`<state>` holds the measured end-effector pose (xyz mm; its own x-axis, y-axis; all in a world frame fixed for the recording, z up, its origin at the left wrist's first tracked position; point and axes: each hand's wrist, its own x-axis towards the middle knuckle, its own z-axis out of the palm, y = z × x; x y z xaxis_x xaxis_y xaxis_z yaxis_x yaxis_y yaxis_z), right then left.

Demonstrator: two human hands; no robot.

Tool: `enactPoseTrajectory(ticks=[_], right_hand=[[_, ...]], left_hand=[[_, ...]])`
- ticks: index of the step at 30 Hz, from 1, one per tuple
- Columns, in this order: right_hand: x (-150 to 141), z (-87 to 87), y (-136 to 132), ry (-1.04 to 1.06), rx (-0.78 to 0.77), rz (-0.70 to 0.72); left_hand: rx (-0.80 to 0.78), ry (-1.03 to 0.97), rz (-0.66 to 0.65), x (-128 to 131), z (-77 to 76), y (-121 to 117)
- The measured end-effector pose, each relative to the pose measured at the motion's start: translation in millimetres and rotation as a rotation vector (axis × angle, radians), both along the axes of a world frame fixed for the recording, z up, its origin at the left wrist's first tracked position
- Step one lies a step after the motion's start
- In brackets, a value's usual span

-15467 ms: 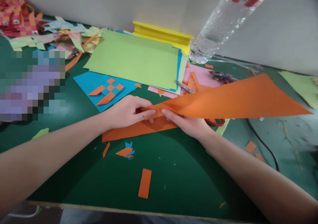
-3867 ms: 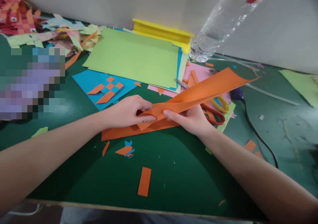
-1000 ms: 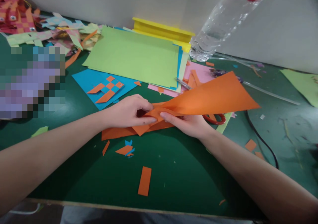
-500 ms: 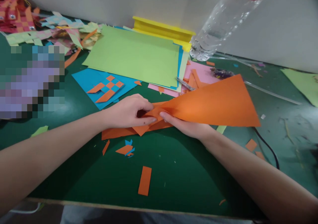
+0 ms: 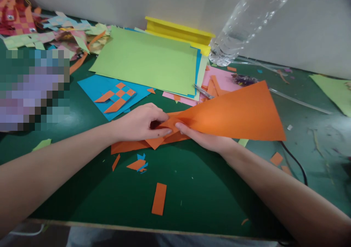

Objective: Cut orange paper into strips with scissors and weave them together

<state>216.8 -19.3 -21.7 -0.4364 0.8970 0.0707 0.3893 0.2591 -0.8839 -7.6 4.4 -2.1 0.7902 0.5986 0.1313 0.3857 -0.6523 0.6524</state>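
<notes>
A sheet of orange paper (image 5: 236, 115) is gathered and creased at its left end, its wide free part fanning out to the right. My left hand (image 5: 142, 122) pinches that narrow end between thumb and fingers. Close beside it, my right hand (image 5: 203, 135) grips the same paper with the thumb on top; its fingers are hidden under the sheet. Beneath both hands lies another orange piece (image 5: 126, 146), flat on the green table (image 5: 208, 203). The scissors (image 5: 203, 91) show only their blades, the rest being covered by the paper.
Behind my hands lie stacked green sheets (image 5: 148, 60) and a woven paper fish (image 5: 119, 97) on blue paper (image 5: 90, 84). A water bottle (image 5: 238, 27) stands at the back right. Paper scraps (image 5: 138, 164) and an orange strip (image 5: 159, 198) lie in front. A pixelated patch covers the left.
The free part of the orange paper has swung down toward me and flattened out, now covering the scissors' handles. Both hands keep their hold in nearly the same place.
</notes>
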Motion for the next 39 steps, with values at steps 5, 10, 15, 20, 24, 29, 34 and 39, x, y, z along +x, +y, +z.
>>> enactPoseTrajectory(ticks=[5,10,15,20,24,29,34,39], right_hand=[[-2.0,-2.3,-4.5,0.069,-0.325,-0.039],[-4.1,-1.4,-4.7,0.067,-0.307,-0.089],[-3.6,-0.1,-3.5,0.057,-0.249,-0.107],[-3.1,0.3,-3.9,0.048,-0.236,-0.099],[-2.5,3.6,-3.5,0.032,-0.222,-0.06],[-2.0,6.0,-3.8,0.009,-0.235,-0.053],[-1.1,3.8,-4.5,-0.033,-0.256,-0.1],[1.2,0.4,-5.2,-0.042,-0.237,-0.091]], left_hand=[[0.009,0.019,0.003,1.1,0.7,-0.7],[0.002,0.018,0.004,0.5,1.3,-1.1],[0.0,0.023,0.003,0.2,0.7,-0.4],[0.005,0.022,0.005,0.2,-0.2,0.0],[0.006,0.03,0.002,0.6,0.4,-0.3],[0.008,0.024,0.002,0.5,1.0,-0.8],[0.024,0.027,0.011,0.7,1.0,-1.4],[0.017,0.044,0.016,0.9,0.5,-1.0]])
